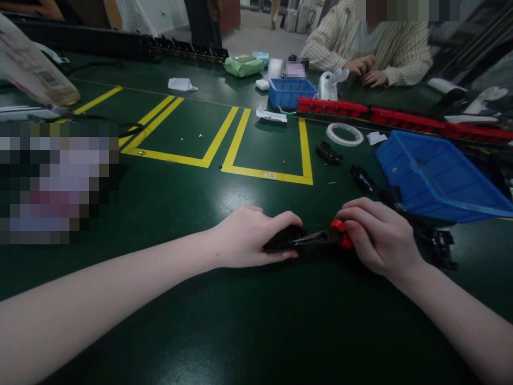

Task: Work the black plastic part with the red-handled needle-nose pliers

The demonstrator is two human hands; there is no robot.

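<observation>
One left hand [246, 238] came in from the left over the green table [180, 321], its fingers closed around a black piece [282, 239], thumb above and at least one finger below, so that much of the piece was hidden in the grip. Its visible end faced right, and its long axis seemed to run roughly crosswise, nearly in line with the pliers [316, 237] just beyond. Those lay between the two hands, their narrow nose pointing left and the tip meeting the right end of the piece; whether the tip was pinching anything there, I could not tell. The pliers' long axis ran almost level across the view, rising slightly toward the red handles [340, 234]. The right hand [380, 235] was at that end, its thumb and fingers curled about the handles, while the left was the nearer to the tip. Piece and pliers thus met at the gap between the hands, closer to the left. Farther right, several loose black parts [438, 246] lay beside the right hand, near a blue bin [452, 174].
</observation>
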